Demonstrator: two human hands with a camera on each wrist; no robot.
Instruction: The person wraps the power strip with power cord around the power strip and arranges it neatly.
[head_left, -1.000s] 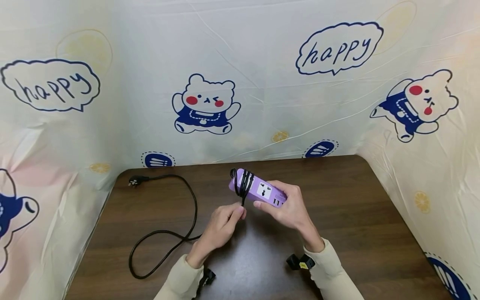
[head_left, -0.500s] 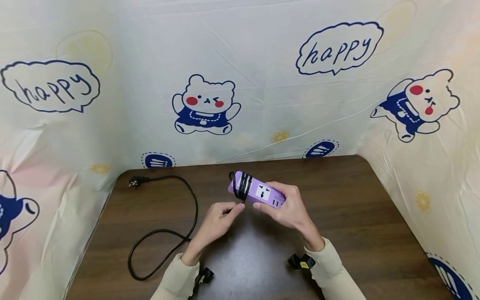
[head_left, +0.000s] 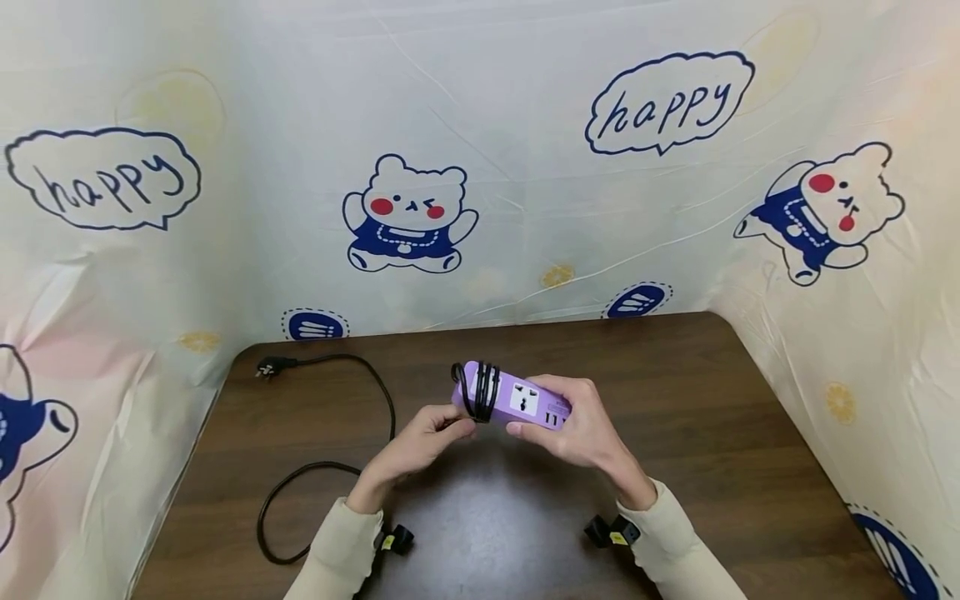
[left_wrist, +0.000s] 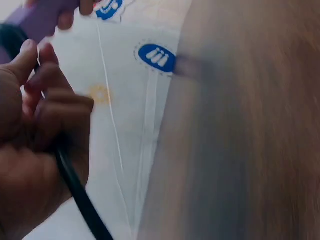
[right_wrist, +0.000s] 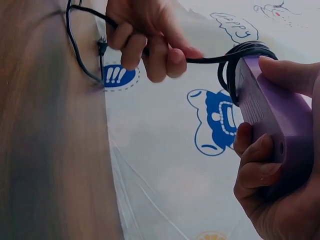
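Fingers of the left hand (head_left: 416, 442) pinch the black cord (right_wrist: 205, 60), which runs straight to the purple power strip (head_left: 517, 400) just beside them; the right hand's (head_left: 581, 421) fingers grip the strip's opposite end. Several turns already circle the end nearest the left fingers. Farther out to their left, loose cord and the plug (head_left: 274, 364) lie on the tabletop (head_left: 660, 383), so winding looks part done, that length remaining.

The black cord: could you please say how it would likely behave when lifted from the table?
The black cord is probably flexible, since it winds round the purple power strip. It may be slightly springy, as its slack lies in a broad curve on the table. The plug at its end may drag behind when lifted.
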